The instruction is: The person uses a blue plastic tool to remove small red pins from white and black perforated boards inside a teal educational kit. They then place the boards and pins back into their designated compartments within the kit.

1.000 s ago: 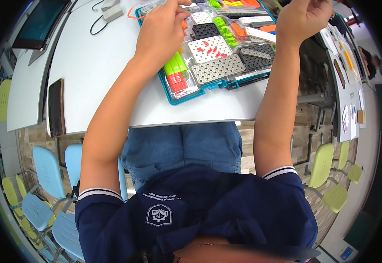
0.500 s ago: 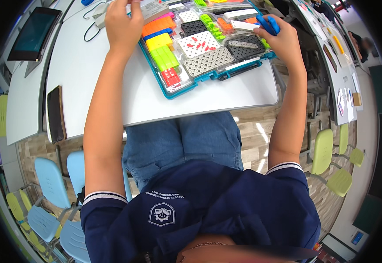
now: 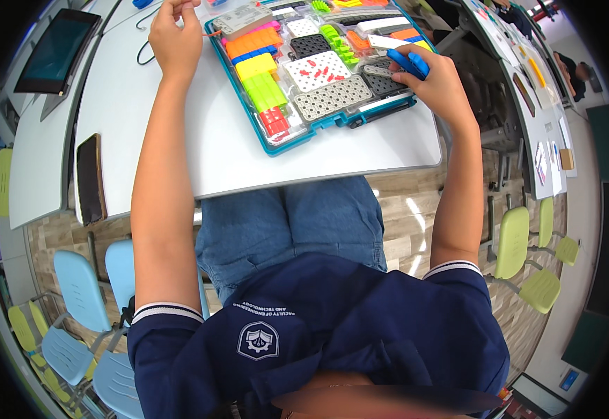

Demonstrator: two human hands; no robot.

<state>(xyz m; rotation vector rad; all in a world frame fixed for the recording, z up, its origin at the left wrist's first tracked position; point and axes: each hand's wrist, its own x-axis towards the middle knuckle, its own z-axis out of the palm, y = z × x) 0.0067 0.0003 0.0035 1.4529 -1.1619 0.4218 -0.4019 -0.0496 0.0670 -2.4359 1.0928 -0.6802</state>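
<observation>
My right hand [image 3: 436, 80] is closed around a blue two-pronged plastic piece [image 3: 409, 64]. Its fingertips are over the right side of a teal-edged kit case [image 3: 285, 148]. Beneath them lies a dark grey perforated plate [image 3: 383, 85], and a white beam [image 3: 384, 43] is just beyond. My left hand [image 3: 173, 38] is raised at the case's far left corner, fingers loosely curled and apart, partly cut off by the upper edge. Nothing shows in it. Beside it, a light grey box-shaped module [image 3: 243, 19] rests on the case's far left part, apart from the hand.
The case holds orange, yellow, green and red parts and a white plate with red pins [image 3: 318, 71]. On the white table [image 3: 248, 171], a phone [image 3: 91, 180] lies at left and a black cable [image 3: 147, 50] behind. A dark-screened device [image 3: 54, 52] stands farther left. Chairs surround the tables.
My left hand has moved left, off the grey module. My right hand has come nearer and slightly left with the blue piece, which has tilted. The white beam is now apart from the fingers.
</observation>
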